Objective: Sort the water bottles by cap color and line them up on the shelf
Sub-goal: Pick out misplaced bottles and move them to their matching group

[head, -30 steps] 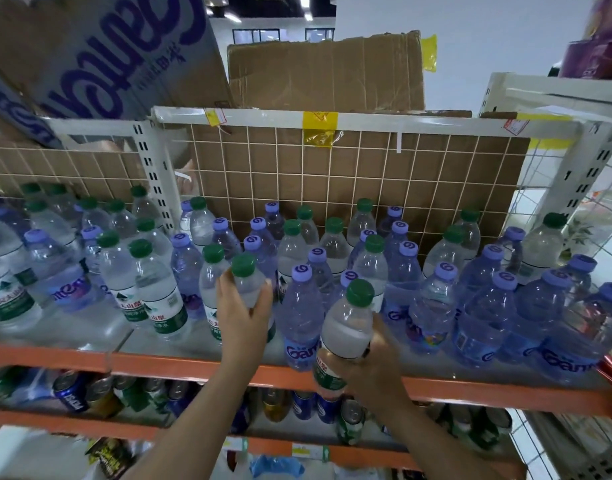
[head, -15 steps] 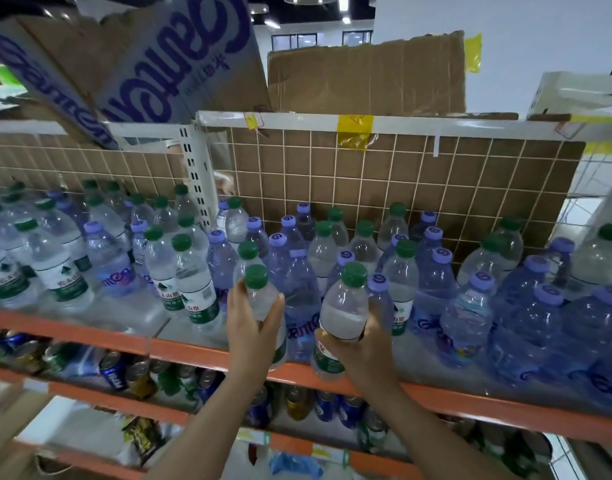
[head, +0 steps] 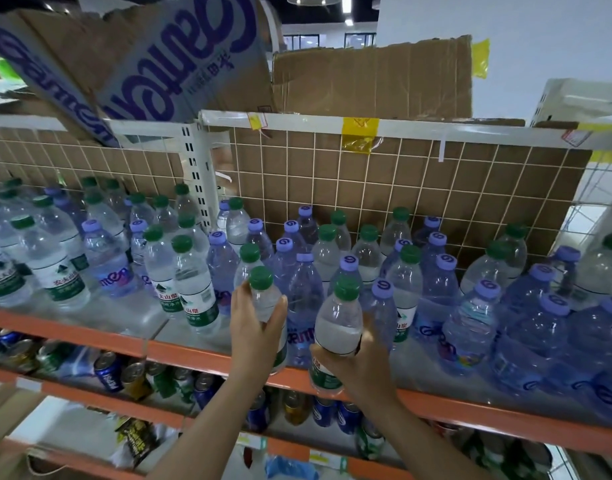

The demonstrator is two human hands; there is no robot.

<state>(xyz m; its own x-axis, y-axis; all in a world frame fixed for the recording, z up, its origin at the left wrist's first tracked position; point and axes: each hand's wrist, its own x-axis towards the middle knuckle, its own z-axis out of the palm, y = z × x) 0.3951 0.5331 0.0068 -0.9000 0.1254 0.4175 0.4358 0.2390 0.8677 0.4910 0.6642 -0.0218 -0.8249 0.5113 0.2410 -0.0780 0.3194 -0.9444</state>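
My left hand (head: 254,329) grips a green-capped water bottle (head: 263,292) near the front of the orange-edged shelf (head: 193,355). My right hand (head: 358,367) holds another green-capped bottle (head: 339,323), lifted so its base hangs past the shelf's front edge. Behind them stand many mixed bottles: purple-capped ones (head: 470,320) crowd the right half, and green-capped ones (head: 193,285) mostly fill the left half, with some of each colour mixed in.
A brown wire-grid back panel (head: 401,188) closes the shelf. A white upright post (head: 199,174) divides the two bays. Cardboard boxes (head: 370,77) rest on top. Drink cans (head: 124,372) fill the shelf below.
The view has swung left and drawn slightly closer. Both hands keep their green-capped bottles and have shifted leftward along the shelf front.
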